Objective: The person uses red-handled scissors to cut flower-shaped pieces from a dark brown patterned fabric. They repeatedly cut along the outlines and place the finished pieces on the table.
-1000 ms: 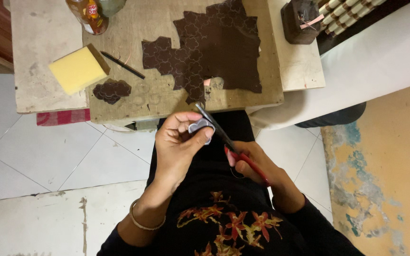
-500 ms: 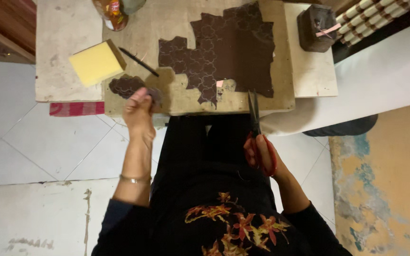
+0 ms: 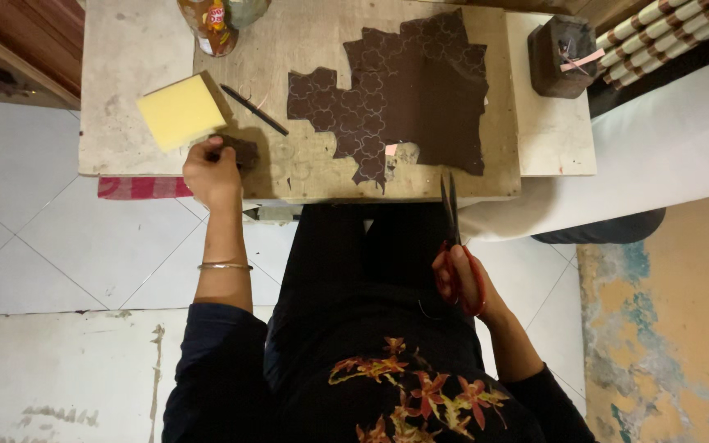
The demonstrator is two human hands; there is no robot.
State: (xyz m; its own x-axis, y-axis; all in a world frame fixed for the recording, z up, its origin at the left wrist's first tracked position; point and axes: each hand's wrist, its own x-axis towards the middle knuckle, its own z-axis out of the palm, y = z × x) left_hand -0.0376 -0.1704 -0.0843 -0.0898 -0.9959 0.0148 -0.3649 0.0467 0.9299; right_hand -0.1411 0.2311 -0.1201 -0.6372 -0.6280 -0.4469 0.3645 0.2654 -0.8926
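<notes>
The tabletop [image 3: 125, 49] is worn, matt wood, stained pale. The brown sheet [image 3: 420, 90] looks like matt leather (faintly patterned). The sponge [image 3: 180, 111] is porous yellow foam; the scissors [image 3: 453, 238] have dull metal blades and glossy red handles.

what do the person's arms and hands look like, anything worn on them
Both hands are bare, with no gloves or rings that can be made out. The left hand has a thin metal bangle on its wrist. Dark navy sleeves are pushed up, leaving the forearms uncovered. The right hand shows no wristwear.
</notes>
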